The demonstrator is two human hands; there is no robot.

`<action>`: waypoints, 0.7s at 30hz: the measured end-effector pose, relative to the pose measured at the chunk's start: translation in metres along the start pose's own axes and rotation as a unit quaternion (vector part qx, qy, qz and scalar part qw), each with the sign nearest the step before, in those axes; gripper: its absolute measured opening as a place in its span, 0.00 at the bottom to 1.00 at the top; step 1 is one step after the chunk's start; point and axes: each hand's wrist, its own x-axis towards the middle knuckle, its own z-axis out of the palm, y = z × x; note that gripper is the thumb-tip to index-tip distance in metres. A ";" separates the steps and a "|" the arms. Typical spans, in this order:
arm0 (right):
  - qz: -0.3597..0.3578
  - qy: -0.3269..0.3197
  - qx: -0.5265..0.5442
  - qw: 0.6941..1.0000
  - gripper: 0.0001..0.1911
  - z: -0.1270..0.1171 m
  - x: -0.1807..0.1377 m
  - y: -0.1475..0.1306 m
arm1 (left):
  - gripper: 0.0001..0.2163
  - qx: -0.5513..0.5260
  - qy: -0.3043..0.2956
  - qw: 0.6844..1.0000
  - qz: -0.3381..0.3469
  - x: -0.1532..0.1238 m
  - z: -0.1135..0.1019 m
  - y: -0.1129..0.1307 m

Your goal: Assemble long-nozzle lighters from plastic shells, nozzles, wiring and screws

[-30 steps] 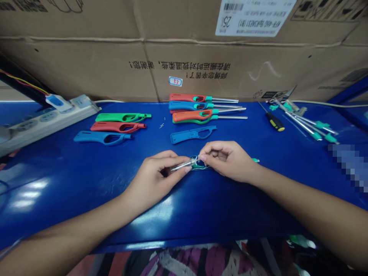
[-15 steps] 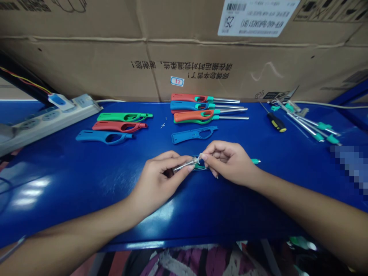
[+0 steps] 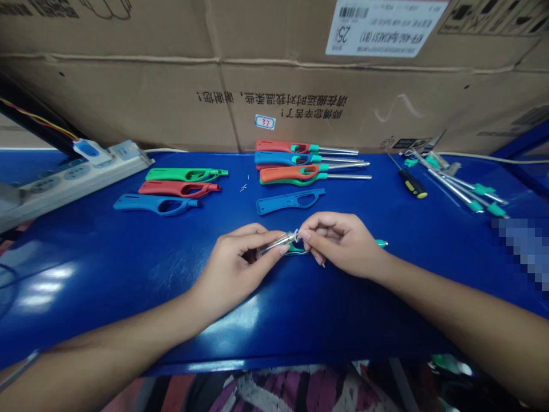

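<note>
My left hand (image 3: 235, 264) pinches a small clear tube (image 3: 277, 242) just above the blue table (image 3: 128, 274). My right hand (image 3: 341, 242) pinches the tube's right end, where a tiny white part sits. Under both hands lies a blue and green lighter body (image 3: 295, 248), its teal tip (image 3: 381, 243) poking out past my right wrist. Beyond the hands lies an open blue lighter shell (image 3: 288, 201).
Green, red and blue lighter shells (image 3: 175, 189) lie at the left. Several assembled lighters (image 3: 300, 161) with metal rods lie at the back centre. A black and yellow screwdriver (image 3: 409, 182) and loose rods (image 3: 463, 189) lie right. A power strip (image 3: 64, 180) sits far left, cardboard boxes (image 3: 274, 74) behind.
Both hands stay almost still at the table's middle. The clear tube has tilted up slightly at its right end between the fingertips.
</note>
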 end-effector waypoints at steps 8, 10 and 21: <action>-0.034 -0.011 -0.013 0.999 0.10 -0.002 0.001 0.000 | 0.09 -0.009 0.001 1.000 -0.006 0.000 -0.002 0.000; -0.034 -0.010 -0.017 0.999 0.10 -0.002 0.000 0.000 | 0.09 -0.013 0.000 1.000 -0.005 -0.001 -0.002 0.001; -0.001 -0.014 -0.041 0.999 0.13 -0.001 0.000 -0.002 | 0.09 0.000 -0.014 1.000 0.003 -0.002 0.000 0.000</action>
